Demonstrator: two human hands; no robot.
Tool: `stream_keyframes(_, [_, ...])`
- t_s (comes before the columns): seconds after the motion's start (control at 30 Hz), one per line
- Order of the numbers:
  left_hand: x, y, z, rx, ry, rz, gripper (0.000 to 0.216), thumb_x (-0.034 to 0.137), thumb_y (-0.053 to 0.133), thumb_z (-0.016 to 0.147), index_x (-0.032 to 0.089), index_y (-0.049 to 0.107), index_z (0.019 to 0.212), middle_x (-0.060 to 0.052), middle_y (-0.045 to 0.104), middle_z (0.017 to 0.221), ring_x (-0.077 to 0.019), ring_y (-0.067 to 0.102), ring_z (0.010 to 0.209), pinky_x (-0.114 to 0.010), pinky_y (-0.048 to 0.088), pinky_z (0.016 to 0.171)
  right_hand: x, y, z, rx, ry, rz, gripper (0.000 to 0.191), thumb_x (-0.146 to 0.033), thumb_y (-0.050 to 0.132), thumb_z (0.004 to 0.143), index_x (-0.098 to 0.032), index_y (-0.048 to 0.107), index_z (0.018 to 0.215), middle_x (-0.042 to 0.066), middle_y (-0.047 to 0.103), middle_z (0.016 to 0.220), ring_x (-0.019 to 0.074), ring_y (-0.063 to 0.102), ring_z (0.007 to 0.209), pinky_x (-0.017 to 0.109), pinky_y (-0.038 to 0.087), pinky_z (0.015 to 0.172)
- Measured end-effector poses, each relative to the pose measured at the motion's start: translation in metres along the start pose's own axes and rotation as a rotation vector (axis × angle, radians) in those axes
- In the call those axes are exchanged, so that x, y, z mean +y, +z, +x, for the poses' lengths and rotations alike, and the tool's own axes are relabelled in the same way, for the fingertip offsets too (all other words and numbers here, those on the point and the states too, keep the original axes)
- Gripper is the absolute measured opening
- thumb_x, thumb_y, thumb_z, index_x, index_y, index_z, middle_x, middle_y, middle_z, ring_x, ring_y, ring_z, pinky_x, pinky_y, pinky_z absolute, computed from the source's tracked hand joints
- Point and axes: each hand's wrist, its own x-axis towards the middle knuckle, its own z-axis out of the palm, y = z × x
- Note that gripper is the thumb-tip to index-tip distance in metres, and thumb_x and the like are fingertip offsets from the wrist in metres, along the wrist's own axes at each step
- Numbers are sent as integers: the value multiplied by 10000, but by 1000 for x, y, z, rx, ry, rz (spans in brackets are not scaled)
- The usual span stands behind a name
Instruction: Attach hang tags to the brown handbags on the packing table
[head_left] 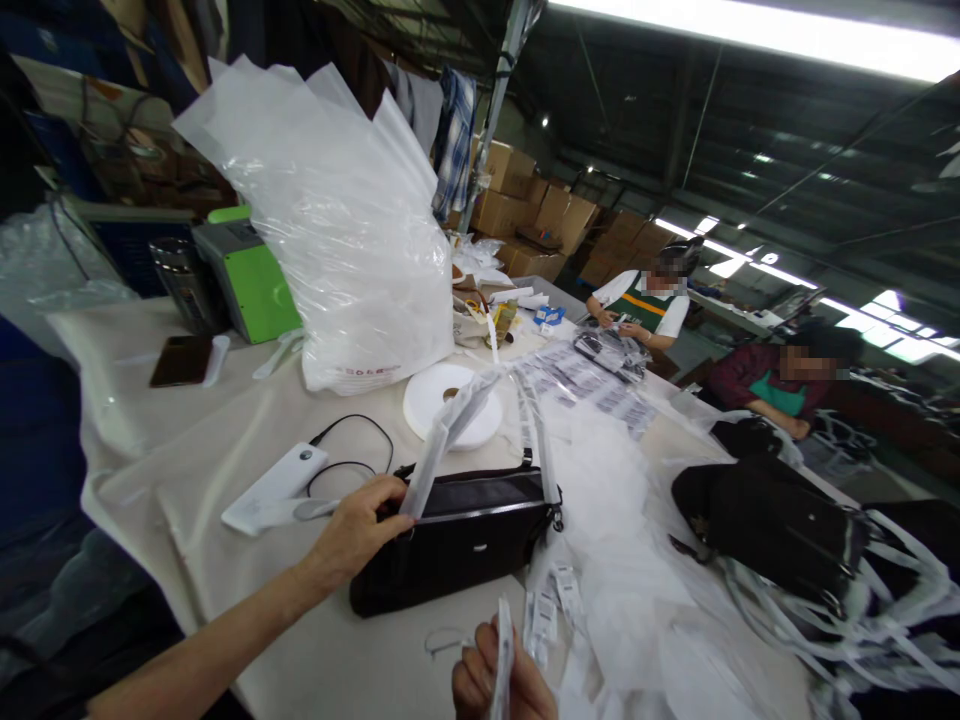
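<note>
A black handbag (465, 550) with a silver zip stands upright on the cloth-covered table. Its raised handle (442, 440) is wrapped in white film. My left hand (367, 525) is closed around the base of this handle at the bag's left end, thumb and fingers pinched together. Low in the view, in front of the bag, my right hand (502, 670) pinches a thin whitish strip (502, 645) seen almost edge-on; its exact kind is unclear. Beside that hand lie several small printed tags (551, 605) in clear plastic.
Behind the bag are a white tape roll (480, 415) and a big stack of plastic bags (360, 250). A white power bank (274, 490) with a cable lies left. More black bags (780, 530) are heaped right. Two co-workers (645, 305) sit across the table.
</note>
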Motion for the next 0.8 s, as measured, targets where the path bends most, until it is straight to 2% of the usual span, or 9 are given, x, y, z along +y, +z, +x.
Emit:
stream_keyframes(0.07, [3,-10,-8,114,-58,-19,210,252,578,740,167,574,932,-56,621,922,-183,602,789,-284,510,688,-2,8,3,-5,2,30,162,-227,759,625,-164,611,617,-86,326,530,37,242,447,165,297,454])
stream_keyframes(0.17, [14,-17,-36,304,-4,-8,279,258,567,765,211,566,1041,-60,604,1056,-211,547,997,-326,440,875,-3,11,9,-26,8,60,150,-206,748,633,-156,606,634,-86,332,543,35,254,459,157,313,465])
stream_keyframes(0.23, [25,-11,-55,183,-57,-117,300,249,570,765,265,576,1065,-23,621,1026,-183,553,953,-287,433,846,-1,8,14,-47,8,90,141,-213,743,634,-160,619,675,-90,321,541,32,256,454,150,311,458])
stream_keyframes(0.37, [45,19,-71,-329,-460,-588,384,313,608,657,195,606,1023,-37,653,897,-140,529,670,-242,418,594,5,-3,20,-50,18,146,167,-225,751,611,-171,624,706,-90,330,537,27,283,444,139,302,436])
stream_keyframes(0.43, [51,33,-70,-420,-639,-793,332,372,579,617,131,619,841,-47,646,716,-113,453,530,-231,347,494,6,-7,20,-20,25,154,187,-227,755,604,-171,626,726,-85,371,538,27,316,449,138,313,437])
stream_keyframes(0.5, [53,40,-69,-387,-780,-882,334,433,546,595,122,580,713,-16,572,536,-86,359,434,-223,261,441,4,-9,19,10,30,149,198,-220,760,600,-167,632,741,-77,423,539,27,351,458,135,326,442])
stream_keyframes(0.6, [49,38,-69,-340,-848,-791,356,480,503,583,137,543,669,25,485,452,-74,285,398,-224,200,428,-1,-14,17,59,45,86,204,-194,779,578,-159,652,733,-28,576,624,23,368,456,142,336,437])
stream_keyframes(0.7, [40,28,-68,-443,-771,-471,300,446,411,628,164,512,640,30,468,466,-92,320,422,-222,237,437,-4,-31,15,105,65,-28,227,-229,777,595,-158,679,787,52,669,786,25,340,430,167,316,403])
stream_keyframes(0.8, [30,17,-66,-551,-664,-185,191,324,387,640,178,503,596,26,464,481,-117,411,469,-222,296,473,-1,-63,12,116,97,-200,281,-280,764,616,-170,682,861,-4,602,554,51,378,405,178,312,405])
